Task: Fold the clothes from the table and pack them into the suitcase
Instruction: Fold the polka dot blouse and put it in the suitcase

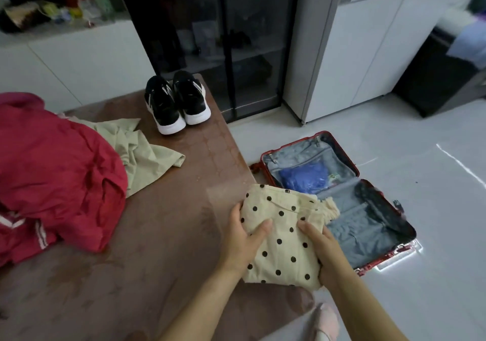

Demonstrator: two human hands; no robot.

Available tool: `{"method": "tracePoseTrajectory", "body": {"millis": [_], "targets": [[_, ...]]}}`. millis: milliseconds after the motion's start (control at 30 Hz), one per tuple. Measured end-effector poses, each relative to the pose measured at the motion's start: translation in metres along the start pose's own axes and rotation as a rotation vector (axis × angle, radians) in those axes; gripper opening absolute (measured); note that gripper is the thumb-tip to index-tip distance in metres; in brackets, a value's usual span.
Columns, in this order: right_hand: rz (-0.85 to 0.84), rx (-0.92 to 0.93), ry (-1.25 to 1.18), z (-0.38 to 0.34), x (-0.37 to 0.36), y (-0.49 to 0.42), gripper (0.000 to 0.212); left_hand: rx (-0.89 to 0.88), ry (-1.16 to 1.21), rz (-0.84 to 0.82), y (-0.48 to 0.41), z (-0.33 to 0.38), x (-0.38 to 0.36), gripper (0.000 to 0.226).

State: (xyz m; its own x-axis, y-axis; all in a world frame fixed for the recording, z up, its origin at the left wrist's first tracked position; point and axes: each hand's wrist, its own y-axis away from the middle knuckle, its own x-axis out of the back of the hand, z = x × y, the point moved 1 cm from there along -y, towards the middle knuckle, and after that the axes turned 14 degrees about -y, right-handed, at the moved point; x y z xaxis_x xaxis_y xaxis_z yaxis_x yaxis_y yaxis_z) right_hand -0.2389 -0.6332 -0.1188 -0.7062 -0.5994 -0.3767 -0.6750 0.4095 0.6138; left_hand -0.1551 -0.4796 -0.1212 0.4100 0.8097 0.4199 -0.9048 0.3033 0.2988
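A folded cream garment with black polka dots (282, 238) is held over the table's right edge. My left hand (243, 240) grips its left side, thumb on top. My right hand (324, 251) grips its right side, thumb on top too. On the floor to the right lies the open red suitcase (410, 231) with grey lining; a blue bag (303, 177) sits in its far half. A crumpled red garment (52, 172) and a pale green garment (147, 156) lie on the brown table (157, 235) at the left.
A pair of black and white sneakers (176, 102) stands at the table's far end. Behind it is a dark glass cabinet (210, 38), with white cupboards (355, 51) to the right. The floor around the suitcase is pale tile (434, 182).
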Motion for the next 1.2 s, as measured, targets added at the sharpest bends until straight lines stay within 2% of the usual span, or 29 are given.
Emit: {"method": "tracePoseTrajectory", "body": {"millis": [67,200,267,433,567,633,733,833,967,1100,1133,1200], "targets": [[0.002,-0.015,-0.037,-0.013,0.022,-0.004,0.022,-0.014,-0.019,-0.036,-0.004,0.011,-0.026,0.069],[0.044,-0.073,-0.078,-0.045,0.082,-0.025,0.041,-0.025,-0.078,-0.115,-0.019,0.037,-0.101,0.065],[0.071,-0.087,-0.041,-0.066,0.123,-0.044,0.035,-0.005,-0.113,-0.157,-0.026,0.051,-0.149,0.074],[0.227,-0.108,-0.004,-0.108,0.229,-0.091,0.032,0.104,-0.161,-0.301,-0.049,0.074,-0.269,0.08],[0.335,-0.158,-0.017,-0.116,0.286,-0.118,0.015,0.177,-0.24,-0.378,-0.063,0.073,-0.34,0.091],[0.374,-0.201,-0.017,-0.111,0.305,-0.134,0.022,0.192,-0.266,-0.406,-0.072,0.064,-0.362,0.087],[0.41,-0.275,0.014,-0.097,0.322,-0.158,0.033,0.236,-0.243,-0.433,-0.096,0.043,-0.383,0.084],[0.446,-0.265,0.081,-0.079,0.338,-0.197,0.043,0.331,-0.261,-0.441,-0.133,0.013,-0.4,0.08],[0.456,-0.256,0.101,-0.033,0.358,-0.271,0.054,0.376,-0.299,-0.575,-0.191,-0.055,-0.44,0.061],[0.496,-0.331,0.101,0.032,0.386,-0.341,0.059,0.352,-0.429,-0.572,-0.246,-0.135,-0.491,0.086],[0.499,-0.347,0.126,0.047,0.391,-0.357,0.072,0.338,-0.471,-0.586,-0.258,-0.153,-0.503,0.083],[0.423,-0.393,0.24,0.081,0.403,-0.391,0.112,0.32,-0.535,-0.615,-0.28,-0.192,-0.525,0.068]]}}
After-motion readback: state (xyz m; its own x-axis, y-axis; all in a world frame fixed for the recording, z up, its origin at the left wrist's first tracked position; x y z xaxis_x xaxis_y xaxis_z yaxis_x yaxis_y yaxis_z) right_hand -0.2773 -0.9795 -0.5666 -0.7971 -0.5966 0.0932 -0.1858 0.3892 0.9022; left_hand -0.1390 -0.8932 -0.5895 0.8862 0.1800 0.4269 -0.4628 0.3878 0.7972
